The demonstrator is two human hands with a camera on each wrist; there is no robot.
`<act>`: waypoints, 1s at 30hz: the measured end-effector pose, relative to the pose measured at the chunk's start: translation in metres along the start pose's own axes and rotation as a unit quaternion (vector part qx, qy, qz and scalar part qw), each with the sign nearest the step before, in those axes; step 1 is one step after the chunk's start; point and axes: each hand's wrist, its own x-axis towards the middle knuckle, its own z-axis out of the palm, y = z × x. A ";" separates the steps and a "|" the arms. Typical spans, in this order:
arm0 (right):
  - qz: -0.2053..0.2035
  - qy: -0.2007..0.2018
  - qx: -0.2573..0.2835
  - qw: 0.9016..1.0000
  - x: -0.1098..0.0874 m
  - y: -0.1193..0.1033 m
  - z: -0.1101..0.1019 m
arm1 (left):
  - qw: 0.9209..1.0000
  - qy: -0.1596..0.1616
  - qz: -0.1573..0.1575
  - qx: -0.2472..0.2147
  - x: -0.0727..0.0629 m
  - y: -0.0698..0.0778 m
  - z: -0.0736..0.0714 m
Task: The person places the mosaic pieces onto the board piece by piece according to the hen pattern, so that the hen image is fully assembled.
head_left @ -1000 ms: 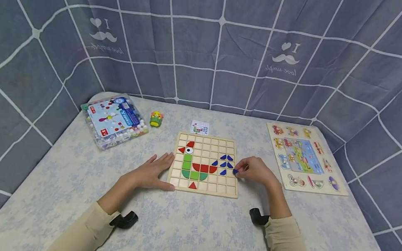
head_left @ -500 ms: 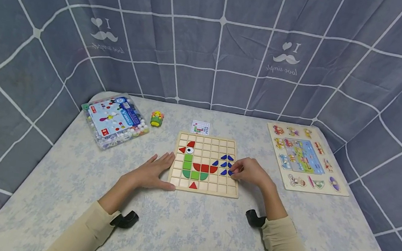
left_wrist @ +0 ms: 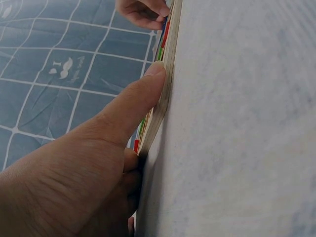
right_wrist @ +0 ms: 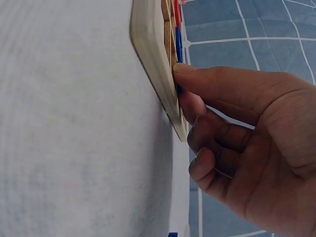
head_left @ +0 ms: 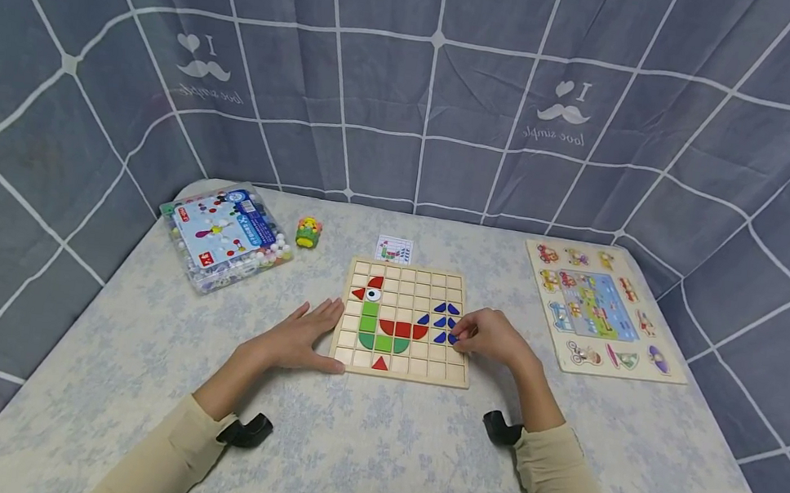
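A wooden grid board lies flat, its colored pieces forming a bird with a red beak, round eye piece, green body and blue tail pieces. My left hand rests along the board's left side, fingers straight and spread, thumb at the front corner. In the left wrist view its thumb lies on the board's edge. At the board's right side my right hand pinches a small blue piece between thumb and index finger, down at a tail cell. The right wrist view shows this piece mostly hidden by the fingertips.
A small pattern card with a bird picture lies just behind the board. Back left are a clear box of colored beads and a small toy figure. A wooden picture puzzle lies at the right.
My right hand has moved slightly left, bringing the blue piece from the board's right edge onto the tail cell, then stayed there. The left hand has not moved.
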 end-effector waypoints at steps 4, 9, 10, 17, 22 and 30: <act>-0.002 0.000 -0.003 1.000 0.001 0.000 0.000 | 1.000 0.000 -0.002 0.001 0.000 0.001 0.000; -0.005 0.001 -0.006 1.000 0.000 -0.001 -0.001 | 1.000 -0.001 -0.005 0.004 0.001 0.001 -0.001; -0.006 0.000 -0.006 1.000 0.000 -0.001 -0.001 | 1.000 -0.002 -0.006 0.005 0.001 0.000 -0.001; -0.009 -0.003 -0.005 1.000 0.001 0.000 0.000 | 1.000 -0.004 -0.008 0.002 0.001 0.001 0.000; -0.009 -0.005 -0.001 1.000 0.000 0.000 -0.002 | 1.000 -0.003 -0.004 -0.001 0.000 0.002 0.000; 0.006 -0.012 0.013 1.000 -0.006 0.006 -0.016 | 1.000 -0.001 -0.003 0.000 -0.001 0.002 0.000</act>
